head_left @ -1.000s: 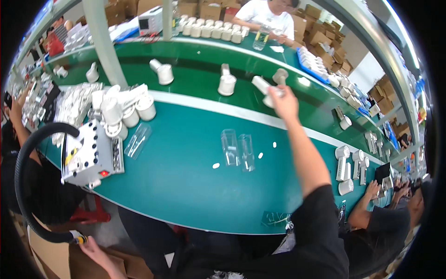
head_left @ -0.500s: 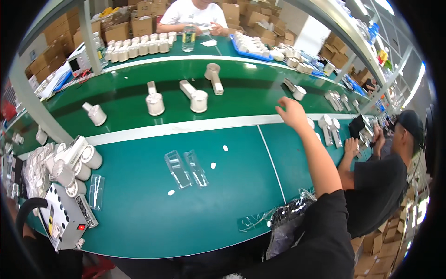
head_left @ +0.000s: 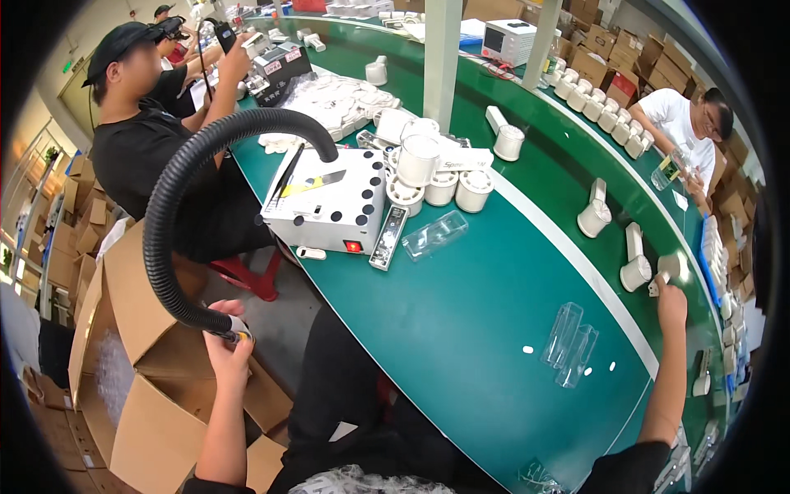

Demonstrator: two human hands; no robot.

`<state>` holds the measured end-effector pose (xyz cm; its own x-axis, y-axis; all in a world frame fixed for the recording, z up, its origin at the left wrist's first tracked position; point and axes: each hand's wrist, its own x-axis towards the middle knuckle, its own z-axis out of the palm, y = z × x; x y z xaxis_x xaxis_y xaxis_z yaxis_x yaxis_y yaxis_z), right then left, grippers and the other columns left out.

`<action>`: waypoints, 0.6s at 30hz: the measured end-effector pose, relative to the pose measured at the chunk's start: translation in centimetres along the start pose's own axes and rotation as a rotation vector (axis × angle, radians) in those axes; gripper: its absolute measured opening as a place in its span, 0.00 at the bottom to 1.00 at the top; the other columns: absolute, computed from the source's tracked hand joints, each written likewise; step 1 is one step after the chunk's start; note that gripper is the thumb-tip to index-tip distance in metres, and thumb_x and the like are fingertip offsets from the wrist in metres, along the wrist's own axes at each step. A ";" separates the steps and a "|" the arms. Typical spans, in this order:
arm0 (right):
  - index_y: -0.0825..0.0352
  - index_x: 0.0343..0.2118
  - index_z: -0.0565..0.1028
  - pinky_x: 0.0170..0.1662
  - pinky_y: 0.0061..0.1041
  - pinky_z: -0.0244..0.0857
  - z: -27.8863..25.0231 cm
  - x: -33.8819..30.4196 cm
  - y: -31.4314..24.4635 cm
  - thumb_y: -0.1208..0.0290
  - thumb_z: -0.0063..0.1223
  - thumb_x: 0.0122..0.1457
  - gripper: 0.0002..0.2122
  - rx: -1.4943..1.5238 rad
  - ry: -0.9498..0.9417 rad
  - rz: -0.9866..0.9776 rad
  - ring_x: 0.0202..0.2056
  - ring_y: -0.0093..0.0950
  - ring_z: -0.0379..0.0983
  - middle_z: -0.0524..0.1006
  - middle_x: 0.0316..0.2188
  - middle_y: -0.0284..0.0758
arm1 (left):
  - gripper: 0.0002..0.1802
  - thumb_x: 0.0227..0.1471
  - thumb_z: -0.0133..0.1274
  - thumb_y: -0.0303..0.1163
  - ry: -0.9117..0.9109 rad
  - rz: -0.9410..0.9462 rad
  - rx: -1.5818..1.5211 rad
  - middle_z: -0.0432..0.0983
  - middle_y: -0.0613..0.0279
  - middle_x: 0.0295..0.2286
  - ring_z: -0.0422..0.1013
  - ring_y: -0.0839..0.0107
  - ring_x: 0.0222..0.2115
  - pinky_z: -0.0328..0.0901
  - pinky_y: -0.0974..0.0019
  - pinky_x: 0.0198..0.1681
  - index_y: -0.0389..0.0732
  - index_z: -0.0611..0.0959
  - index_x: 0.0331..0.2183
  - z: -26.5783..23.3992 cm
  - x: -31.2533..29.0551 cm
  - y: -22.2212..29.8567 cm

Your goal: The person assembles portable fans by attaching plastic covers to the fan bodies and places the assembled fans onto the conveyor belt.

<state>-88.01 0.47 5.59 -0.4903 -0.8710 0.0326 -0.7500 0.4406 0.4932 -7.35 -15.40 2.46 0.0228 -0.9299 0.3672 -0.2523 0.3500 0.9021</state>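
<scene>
My left hand [head_left: 228,346], at the lower left, is closed around the end of a black corrugated hose [head_left: 162,239]. The hose arches up and over to a white box [head_left: 329,206] with black dots and a red switch. On the green raised strip at the right, my right hand [head_left: 671,306] has its fingers closed on the handle of a white round-headed device [head_left: 674,265]. Beside that one lies a similar white device [head_left: 635,262], handle pointing away. Two clear plastic trays [head_left: 563,333] and several small white pieces [head_left: 528,350] lie on the green table.
An open cardboard box [head_left: 156,412] stands on the floor below my left hand. White round-headed units [head_left: 418,160] are stacked behind the dotted box, which bears a yellow cutter [head_left: 317,183] and tweezers [head_left: 290,170]. Co-workers sit at the left and across the strip. A grey post [head_left: 442,66] rises behind.
The view has swung to the left. My left hand, unseen before, now shows with the hose end. My right hand, formerly empty over the strip, is now on a white device's handle.
</scene>
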 end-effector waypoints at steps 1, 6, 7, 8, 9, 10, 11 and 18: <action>0.60 0.49 0.73 0.35 0.42 0.69 -2.3 -2.0 -0.8 0.77 0.44 0.58 0.16 -0.034 -0.014 -0.023 0.32 0.43 0.76 0.77 0.29 0.44 | 0.17 0.52 0.58 0.31 0.289 -0.118 -0.105 0.70 0.65 0.31 0.68 0.74 0.32 0.64 0.73 0.40 0.39 0.70 0.41 1.8 -1.4 0.3; 0.61 0.38 0.76 0.48 0.39 0.63 -14.4 -17.7 -8.6 0.73 0.48 0.52 0.10 -0.122 0.040 -0.173 0.43 0.37 0.72 0.74 0.31 0.37 | 0.15 0.42 0.66 0.29 -0.378 -0.046 -0.044 0.70 0.64 0.23 0.64 0.76 0.21 0.60 0.73 0.25 0.38 0.76 0.30 5.3 -10.1 4.2; 0.62 0.36 0.76 0.53 0.42 0.60 -14.6 -20.1 -10.0 0.73 0.47 0.51 0.10 -0.122 0.129 -0.279 0.46 0.38 0.69 0.73 0.33 0.37 | 0.14 0.41 0.66 0.26 -0.556 0.039 -0.129 0.71 0.62 0.22 0.66 0.75 0.21 0.61 0.72 0.26 0.36 0.78 0.30 9.3 -7.9 7.6; 0.62 0.39 0.75 0.56 0.48 0.58 -15.0 -21.2 -11.5 0.72 0.51 0.51 0.12 -0.125 -0.071 -0.275 0.50 0.39 0.67 0.72 0.40 0.39 | 0.15 0.43 0.66 0.29 -0.698 0.074 -0.172 0.71 0.61 0.22 0.67 0.71 0.21 0.63 0.68 0.26 0.35 0.78 0.32 13.9 -6.0 9.4; 0.61 0.42 0.74 0.59 0.53 0.55 -15.4 -22.0 -11.8 0.71 0.55 0.50 0.14 -0.119 -0.267 -0.266 0.54 0.40 0.66 0.71 0.46 0.40 | 0.17 0.46 0.64 0.32 -0.800 0.269 -0.087 0.72 0.57 0.26 0.68 0.67 0.25 0.64 0.67 0.30 0.35 0.77 0.36 19.1 -4.3 11.1; 0.61 0.42 0.74 0.59 0.53 0.55 -15.1 -22.3 -11.6 0.71 0.55 0.50 0.14 -0.130 -0.291 -0.245 0.54 0.40 0.66 0.71 0.46 0.40 | 0.27 0.49 0.64 0.43 -0.853 0.282 -0.024 0.74 0.52 0.31 0.72 0.60 0.30 0.67 0.60 0.35 0.34 0.76 0.43 24.4 -3.3 12.6; 0.61 0.46 0.72 0.60 0.53 0.55 -15.8 -22.0 -12.0 0.71 0.61 0.46 0.21 -0.052 -0.135 -0.242 0.55 0.42 0.65 0.70 0.49 0.41 | 0.35 0.50 0.60 0.51 -0.813 0.279 0.049 0.75 0.46 0.36 0.74 0.54 0.38 0.68 0.56 0.41 0.32 0.73 0.48 28.7 -2.7 14.2; 0.65 0.56 0.66 0.54 0.39 0.66 -12.5 -25.1 -4.9 0.73 0.70 0.36 0.38 0.316 -0.164 -0.002 0.53 0.46 0.66 0.70 0.51 0.45 | 0.26 0.54 0.55 0.49 -0.894 0.119 0.284 0.75 0.43 0.36 0.75 0.48 0.39 0.71 0.51 0.41 0.32 0.75 0.38 40.2 -1.3 14.6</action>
<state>-66.45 17.45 13.26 -0.5343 -0.8366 -0.1210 -0.8388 0.5069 0.1989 -49.97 -13.60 6.01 -0.7384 -0.6734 0.0368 -0.4346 0.5168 0.7376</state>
